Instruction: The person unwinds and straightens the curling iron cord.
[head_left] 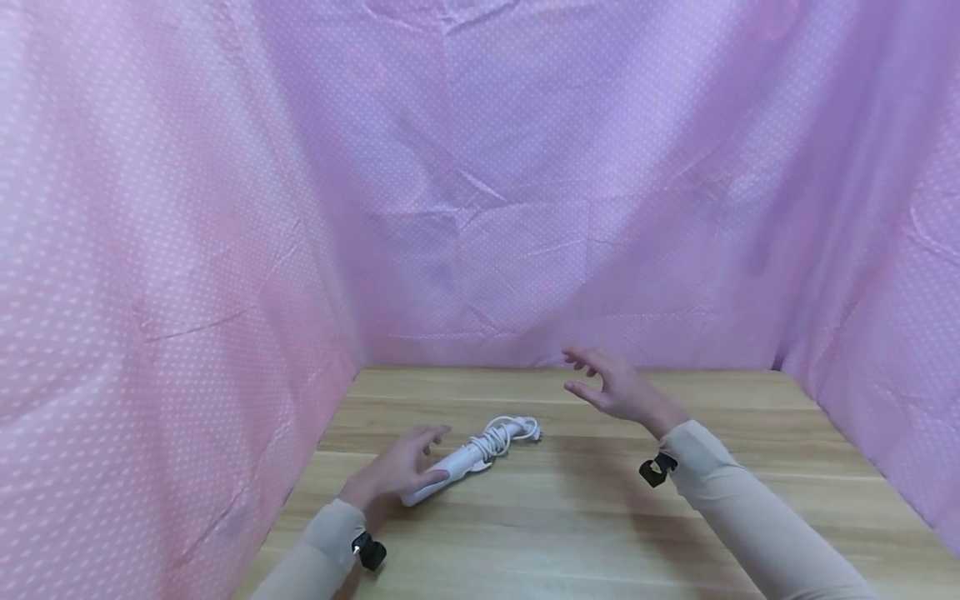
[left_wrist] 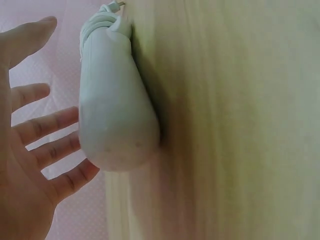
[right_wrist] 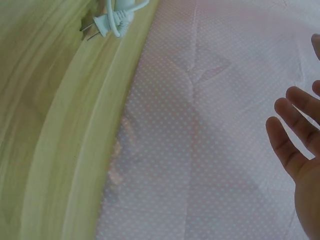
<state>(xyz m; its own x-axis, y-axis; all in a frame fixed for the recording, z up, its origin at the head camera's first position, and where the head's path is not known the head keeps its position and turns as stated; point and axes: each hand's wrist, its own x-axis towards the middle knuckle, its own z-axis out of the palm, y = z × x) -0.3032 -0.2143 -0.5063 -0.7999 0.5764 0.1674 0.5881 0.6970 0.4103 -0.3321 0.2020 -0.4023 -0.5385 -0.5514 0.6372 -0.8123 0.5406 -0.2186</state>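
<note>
Head: seeing white appliance (head_left: 459, 463) lying diagonally, aiming plug (head_left: 536, 434) far-right; spreading left hand (head_left: 397, 468), right hand (head_left: 618, 392) loosely; left wrist alone: showing rounded butt (left_wrist: 120, 147).

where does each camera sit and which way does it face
Head: on the head, looking forward and down at the wooden table and dotted cloth; left hand, right hand and light sleeves show.
Left wrist: on that wrist, looking along the white corded device; much of the left hand shows.
Right wrist: on that wrist, looking at the table's edge and cloth; part of the right hand shows.
Shared: head and right wrist both show the plug.
</note>
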